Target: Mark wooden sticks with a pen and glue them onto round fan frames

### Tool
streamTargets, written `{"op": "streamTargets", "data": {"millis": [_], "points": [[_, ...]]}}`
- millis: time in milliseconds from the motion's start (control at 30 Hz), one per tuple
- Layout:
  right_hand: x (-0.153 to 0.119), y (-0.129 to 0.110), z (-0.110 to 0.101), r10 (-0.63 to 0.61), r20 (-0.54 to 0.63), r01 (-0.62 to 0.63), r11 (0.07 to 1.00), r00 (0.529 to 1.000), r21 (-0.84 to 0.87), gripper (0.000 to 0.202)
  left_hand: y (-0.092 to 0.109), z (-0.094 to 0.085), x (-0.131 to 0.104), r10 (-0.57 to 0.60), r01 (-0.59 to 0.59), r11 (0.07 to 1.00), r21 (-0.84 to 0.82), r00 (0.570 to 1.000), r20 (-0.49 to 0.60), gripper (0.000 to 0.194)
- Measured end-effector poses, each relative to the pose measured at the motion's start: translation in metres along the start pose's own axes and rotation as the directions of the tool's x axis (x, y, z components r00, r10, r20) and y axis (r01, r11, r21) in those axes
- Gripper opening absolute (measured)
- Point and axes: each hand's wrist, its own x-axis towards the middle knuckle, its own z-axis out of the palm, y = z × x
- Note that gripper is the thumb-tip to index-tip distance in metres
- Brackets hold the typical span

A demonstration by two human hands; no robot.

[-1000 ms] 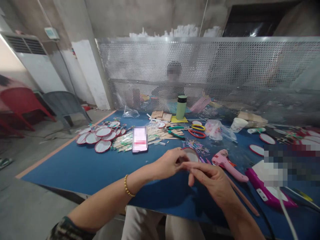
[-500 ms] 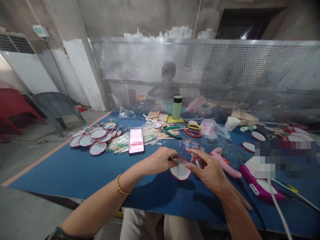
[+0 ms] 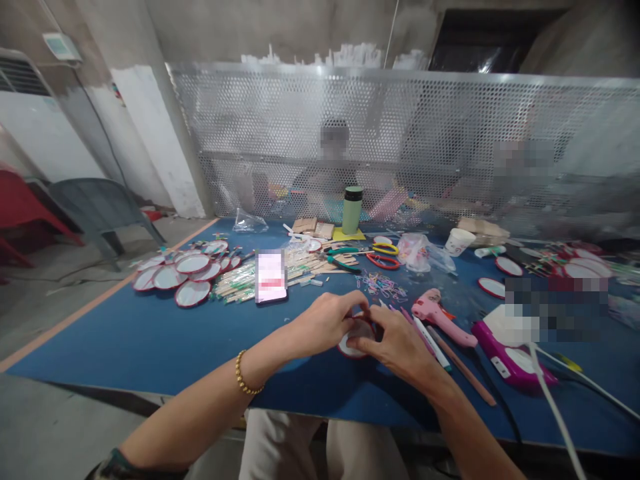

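One red chair (image 3: 30,207) is seen at the far left, with a grey chair (image 3: 103,200) set beside it. Several white discs (image 3: 170,277) with red rims are heaped on the left part of the blue table (image 3: 125,337). Just right of the heap, thin sticks (image 3: 233,290) are spread, and a lit phone (image 3: 271,273) is placed at their near side. Farther right, the left hand (image 3: 330,325) is bent over the upper left edge of a red-rimmed disc (image 3: 359,329), which is pinched there by its fingers. That disc is kept between the two hands and partly covered by them; whether it is lifted off the table cannot be told. From the right it is clamped by the right hand (image 3: 400,341), whose thumb is laid across the white face. The hands are held close together at the rim. Beyond them, a green bottle (image 3: 353,217) is stood and coloured clips (image 3: 384,287) are scattered. Right of the right hand, a pink glue gun (image 3: 443,317) is laid, followed by a purple device (image 3: 515,365)
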Motion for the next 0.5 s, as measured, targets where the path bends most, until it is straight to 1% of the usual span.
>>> {"op": "streamTargets", "data": {"millis": [133,200,267,333,433,500], "points": [[-0.001,0.002,-0.002,0.018,-0.001,-0.017,0.995,1.0,0.094,0.017,0.002,-0.001,0.001,0.113,-0.113,0.989,-0.092,0.994,-0.004,0.025],[-0.002,0.003,-0.003,0.022,-0.016,-0.019,0.988,1.0,0.152,0.025,0.001,-0.001,0.002,0.125,-0.126,0.989,-0.082,0.992,-0.018,0.024],[-0.002,0.003,-0.004,0.036,-0.053,-0.022,0.97,0.998,0.24,0.033,-0.001,-0.001,0.003,0.101,-0.105,0.993,-0.051,0.993,-0.067,0.024],[-0.001,0.003,-0.004,0.084,-0.107,-0.045,0.944,0.991,0.325,0.039,-0.004,0.0,0.005,0.052,-0.06,0.997,-0.042,0.985,-0.163,0.023],[-0.001,0.002,-0.002,0.211,-0.143,-0.132,0.894,0.967,0.429,0.045,-0.007,0.0,0.006,-0.048,0.007,0.991,-0.137,0.952,-0.302,0.018],[-0.001,0.0,0.0,0.28,-0.138,-0.177,0.847,0.95,0.501,0.05,-0.008,0.0,0.007,-0.113,0.031,0.972,-0.231,0.93,-0.349,0.015]]}}
